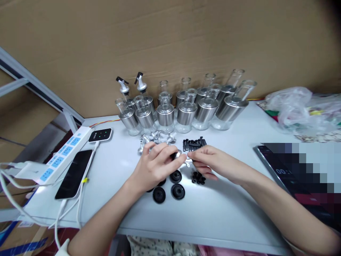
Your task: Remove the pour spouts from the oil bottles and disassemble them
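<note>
My left hand (156, 165) is closed around a pourer spout (178, 154); its silver rim and a dark part show between thumb and fingers. My right hand (210, 160) pinches at the spout's right side, thumb against forefinger, with a small dark piece partly showing under the fingertips. Silver spout caps (160, 137) lie piled behind my left hand. Black levers (195, 143) are grouped behind my right hand, and small black plugs (198, 177) sit just below it. Several round black stoppers (178, 191) rest in front of my left hand.
Glass bottles with steel sleeves (165, 114) stand in rows at the back; two carry pourers (141, 83). A power strip (65, 151), a phone (74, 174) and a small white device (100, 135) lie left. Another phone (269, 160) and plastic bags (293, 106) are right.
</note>
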Demonstrator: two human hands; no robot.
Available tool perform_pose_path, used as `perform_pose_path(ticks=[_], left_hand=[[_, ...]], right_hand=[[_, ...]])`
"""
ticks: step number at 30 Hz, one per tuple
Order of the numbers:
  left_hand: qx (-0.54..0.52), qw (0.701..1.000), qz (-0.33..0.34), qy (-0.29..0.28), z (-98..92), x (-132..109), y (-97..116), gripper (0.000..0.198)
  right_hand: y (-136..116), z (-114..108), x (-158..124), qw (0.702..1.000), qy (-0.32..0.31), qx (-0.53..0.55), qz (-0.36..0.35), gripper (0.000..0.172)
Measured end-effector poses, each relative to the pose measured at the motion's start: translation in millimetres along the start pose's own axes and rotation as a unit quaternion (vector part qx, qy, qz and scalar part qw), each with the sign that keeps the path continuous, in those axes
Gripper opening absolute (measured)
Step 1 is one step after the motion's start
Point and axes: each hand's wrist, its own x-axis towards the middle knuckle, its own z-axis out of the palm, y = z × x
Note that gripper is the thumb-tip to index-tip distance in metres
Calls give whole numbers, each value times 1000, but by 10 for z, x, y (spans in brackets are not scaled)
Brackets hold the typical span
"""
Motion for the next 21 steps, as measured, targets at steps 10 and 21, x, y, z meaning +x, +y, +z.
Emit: perform_pose_path(ticks=[10, 21], left_hand=[[-94, 984, -82, -128, -64, 45, 70, 21], [-182, 960, -145, -153, -104, 53, 73, 20]], right_hand=[[37, -30, -11, 984, 74, -90, -138, 52], [36, 10, -30, 921, 168, -226, -268, 37]])
